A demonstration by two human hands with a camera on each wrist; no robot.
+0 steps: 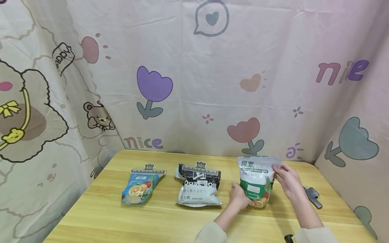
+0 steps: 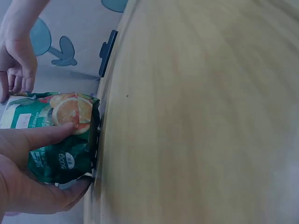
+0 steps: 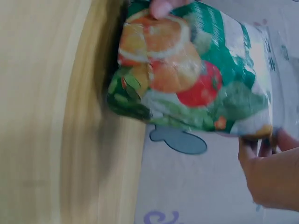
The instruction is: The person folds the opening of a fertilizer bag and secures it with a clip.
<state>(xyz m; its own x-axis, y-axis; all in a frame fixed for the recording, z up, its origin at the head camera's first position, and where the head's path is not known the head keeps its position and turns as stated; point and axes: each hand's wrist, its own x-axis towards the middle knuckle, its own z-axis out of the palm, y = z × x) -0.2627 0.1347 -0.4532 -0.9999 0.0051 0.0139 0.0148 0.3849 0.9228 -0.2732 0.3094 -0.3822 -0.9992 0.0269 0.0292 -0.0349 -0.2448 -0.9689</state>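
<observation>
A white and green fertilizer bag [image 1: 254,182] with printed fruit stands upright on the right of the table. My left hand [image 1: 239,196] grips its lower left, thumb across the front; the left wrist view shows this thumb [image 2: 51,135] over the printed orange slice. At the upper right edge, my right hand [image 1: 288,181] pinches the bag between thumb and fingers. In the right wrist view the bag's fruit print [image 3: 173,60] is large, and the right hand [image 3: 273,175] holds its side near the top. The bag's back is hidden.
A dark bag clip [image 1: 312,197] lies on the wooden table [image 1: 146,222], right of my right hand. Left of the held bag are a black and white bag [image 1: 199,190] and a blue bag [image 1: 141,187], each with a clip across its top. Printed cloth hangs behind.
</observation>
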